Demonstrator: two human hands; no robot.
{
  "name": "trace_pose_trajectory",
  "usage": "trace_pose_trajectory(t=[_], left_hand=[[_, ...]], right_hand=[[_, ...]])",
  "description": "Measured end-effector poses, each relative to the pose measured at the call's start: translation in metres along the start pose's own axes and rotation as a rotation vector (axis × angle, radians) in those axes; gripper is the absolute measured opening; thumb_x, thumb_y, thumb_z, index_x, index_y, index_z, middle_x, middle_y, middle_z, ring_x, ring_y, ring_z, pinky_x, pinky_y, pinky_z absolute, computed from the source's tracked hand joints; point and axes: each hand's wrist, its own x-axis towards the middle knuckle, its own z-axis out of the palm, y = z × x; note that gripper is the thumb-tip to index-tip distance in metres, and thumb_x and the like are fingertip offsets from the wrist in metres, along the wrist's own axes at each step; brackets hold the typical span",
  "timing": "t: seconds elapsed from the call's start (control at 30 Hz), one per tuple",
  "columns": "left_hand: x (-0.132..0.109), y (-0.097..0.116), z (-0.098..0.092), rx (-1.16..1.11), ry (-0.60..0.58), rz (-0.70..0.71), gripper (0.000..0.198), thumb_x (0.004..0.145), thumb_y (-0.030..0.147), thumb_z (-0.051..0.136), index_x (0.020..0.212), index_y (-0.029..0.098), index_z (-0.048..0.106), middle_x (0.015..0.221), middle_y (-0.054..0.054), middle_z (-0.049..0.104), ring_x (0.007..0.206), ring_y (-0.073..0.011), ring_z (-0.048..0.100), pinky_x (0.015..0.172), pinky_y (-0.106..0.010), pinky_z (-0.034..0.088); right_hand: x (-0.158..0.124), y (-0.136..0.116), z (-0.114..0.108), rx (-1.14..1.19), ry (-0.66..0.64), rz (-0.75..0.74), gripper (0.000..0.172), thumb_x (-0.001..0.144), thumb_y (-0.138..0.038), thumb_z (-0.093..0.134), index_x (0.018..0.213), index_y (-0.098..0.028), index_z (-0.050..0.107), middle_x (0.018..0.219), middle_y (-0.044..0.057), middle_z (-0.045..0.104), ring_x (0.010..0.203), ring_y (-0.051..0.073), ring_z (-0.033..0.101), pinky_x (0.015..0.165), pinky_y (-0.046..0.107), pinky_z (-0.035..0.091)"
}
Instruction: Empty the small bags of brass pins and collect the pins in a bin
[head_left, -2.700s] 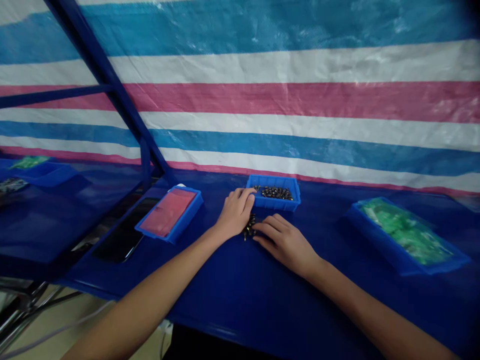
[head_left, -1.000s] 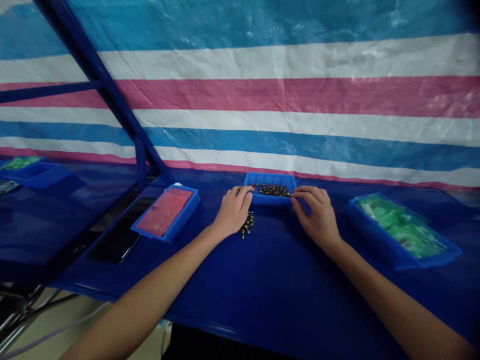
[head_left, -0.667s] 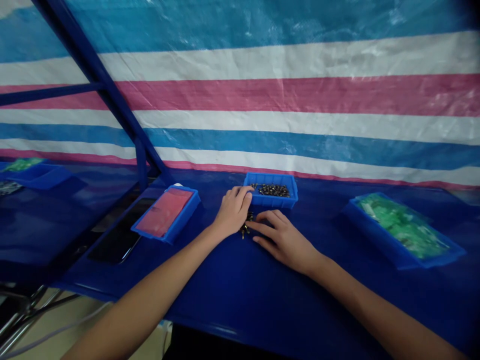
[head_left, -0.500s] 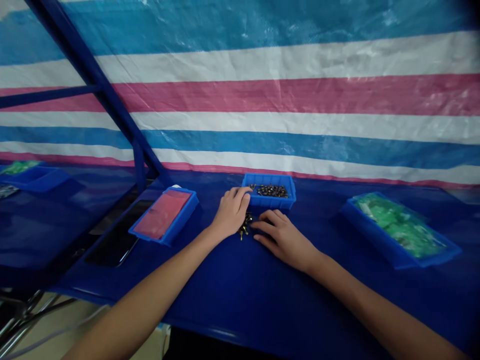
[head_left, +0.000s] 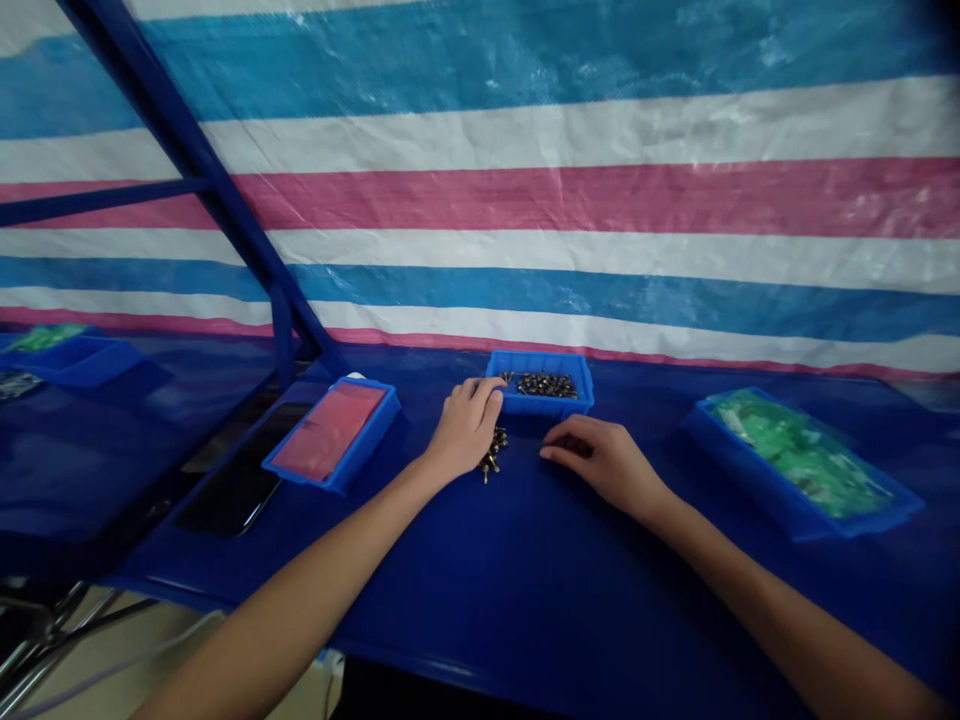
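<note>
A small pile of brassy screw-like pieces [head_left: 493,455] lies on the blue table, just right of and partly under my left hand [head_left: 466,420]. That hand's fingers reach to the left edge of a blue bin [head_left: 541,404] holding many dark metal pieces [head_left: 547,385]; whether they grip anything is hidden. My right hand [head_left: 604,460] is right of the pile and in front of the bin, its fingers curled with thumb and fingertips near each other. Something dark shows inside the curl, too small to make out.
Left of my hands are a blue bin of pink sheets [head_left: 328,432] and a black phone [head_left: 240,490]. To the right sits a blue bin of green packets [head_left: 806,455]. A blue metal frame [head_left: 187,150] rises at the left before a striped sheet [head_left: 525,200].
My right hand has moved right, away from the pile, and its fingers have drawn together. My left hand stays by the bin. The camera view has shifted slightly.
</note>
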Motion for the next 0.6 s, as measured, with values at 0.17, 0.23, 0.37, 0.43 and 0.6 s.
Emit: trace_pose_trajectory(t=[0.17, 0.23, 0.37, 0.43, 0.6], left_hand=[[-0.0004, -0.0002, -0.0001, -0.006, -0.001, 0.002, 0.041, 0.103, 0.04, 0.019, 0.124, 0.027, 0.051, 0.121, -0.006, 0.056, 0.112, -0.0225, 0.051, 0.099, -0.042, 0.038], [-0.0006, -0.0002, 0.0, -0.006, 0.0, 0.0, 0.041, 0.103, 0.04, 0.019, 0.125, 0.028, 0.051, 0.122, -0.006, 0.056, 0.112, -0.0225, 0.051, 0.099, -0.042, 0.038], [-0.0007, 0.0002, 0.0, -0.002, -0.003, -0.007, 0.042, 0.102, 0.04, 0.018, 0.125, 0.028, 0.051, 0.122, -0.006, 0.056, 0.112, -0.0228, 0.051, 0.1, -0.042, 0.038], [-0.0006, 0.0, 0.0003, 0.0, -0.007, -0.012, 0.042, 0.102, 0.04, 0.018, 0.125, 0.028, 0.051, 0.122, -0.006, 0.056, 0.112, -0.023, 0.051, 0.1, -0.043, 0.038], [-0.0003, -0.0016, 0.0014, -0.01, -0.01, -0.012, 0.042, 0.102, 0.041, 0.019, 0.125, 0.028, 0.051, 0.122, -0.006, 0.056, 0.112, -0.0231, 0.051, 0.1, -0.042, 0.038]], right_hand=[[0.0027, 0.0, 0.0005, 0.437, 0.028, 0.198, 0.027, 0.081, -0.041, 0.067, 0.094, -0.018, 0.063, 0.075, 0.001, 0.065, 0.064, 0.013, 0.061, 0.063, 0.028, 0.052], [0.0036, 0.0008, 0.0003, 0.52, 0.043, 0.195, 0.03, 0.08, -0.042, 0.068, 0.094, -0.017, 0.061, 0.081, 0.003, 0.066, 0.069, 0.014, 0.064, 0.071, 0.031, 0.055], [0.0034, 0.0024, 0.0008, 0.55, 0.063, 0.168, 0.034, 0.077, -0.042, 0.071, 0.097, -0.018, 0.06, 0.093, 0.006, 0.067, 0.08, 0.017, 0.068, 0.08, 0.037, 0.057], [0.0015, 0.0013, 0.0013, 0.46, 0.071, 0.112, 0.03, 0.079, -0.039, 0.07, 0.099, -0.019, 0.061, 0.094, 0.006, 0.068, 0.084, 0.018, 0.068, 0.081, 0.036, 0.057], [-0.0025, -0.0037, -0.0057, -0.095, 0.416, -0.177, 0.011, 0.089, -0.027, 0.06, 0.098, -0.025, 0.067, 0.101, 0.005, 0.067, 0.094, 0.019, 0.065, 0.088, 0.036, 0.053]])
